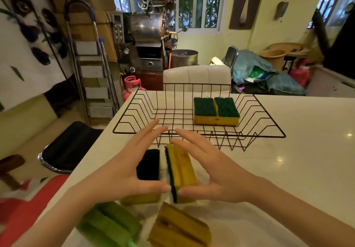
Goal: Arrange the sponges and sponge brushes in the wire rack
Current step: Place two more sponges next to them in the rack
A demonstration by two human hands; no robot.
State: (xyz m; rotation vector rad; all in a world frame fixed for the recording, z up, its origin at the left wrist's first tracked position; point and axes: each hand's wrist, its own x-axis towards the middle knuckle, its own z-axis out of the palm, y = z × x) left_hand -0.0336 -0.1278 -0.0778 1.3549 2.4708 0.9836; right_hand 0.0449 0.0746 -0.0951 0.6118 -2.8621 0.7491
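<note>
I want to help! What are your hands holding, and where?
The right hand seems to pinch the on-edge yellow-and-green sponge by its ends: thumb near, fingers far. The left hand only touches it with its thumb.

Thin black metal wire rack [199, 110], glossy smooth pale worktop [307, 160], spongy yellow foam sponges [216, 119] topped with rough matt green scouring pads, shiny steel ladder [86, 58].

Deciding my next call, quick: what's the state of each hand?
Left hand: open, fingers straight, thumb touching the upright sponge.
Right hand: pinching the upright sponge between thumb and fingertips.
</note>
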